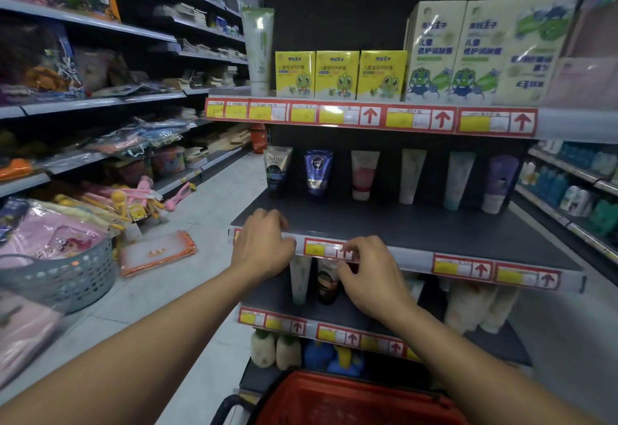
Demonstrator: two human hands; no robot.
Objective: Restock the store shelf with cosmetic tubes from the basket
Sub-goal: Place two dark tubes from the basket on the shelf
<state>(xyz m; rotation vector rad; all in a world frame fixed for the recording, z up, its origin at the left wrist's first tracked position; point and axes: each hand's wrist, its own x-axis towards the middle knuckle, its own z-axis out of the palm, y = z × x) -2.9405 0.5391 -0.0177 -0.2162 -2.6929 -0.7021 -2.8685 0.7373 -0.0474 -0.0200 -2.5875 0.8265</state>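
Several cosmetic tubes (364,174) stand cap-down in a row at the back of the dark middle shelf (434,230), whose front half is bare. My left hand (264,244) grips the shelf's front edge near its left end, fingers curled on top and thumb along the front. My right hand (368,274) is just to the right, its fingertips pinching the red price label strip (321,249) on that edge. Neither hand holds a tube. The red basket (351,401) sits low in front of me, its contents not visible.
The top shelf carries a tall white tube (258,50) and yellow and pale boxes (337,73). Lower shelves hold more tubes (301,281) and bottles. To the left, a grey basket (63,277) and packets lie on the aisle floor.
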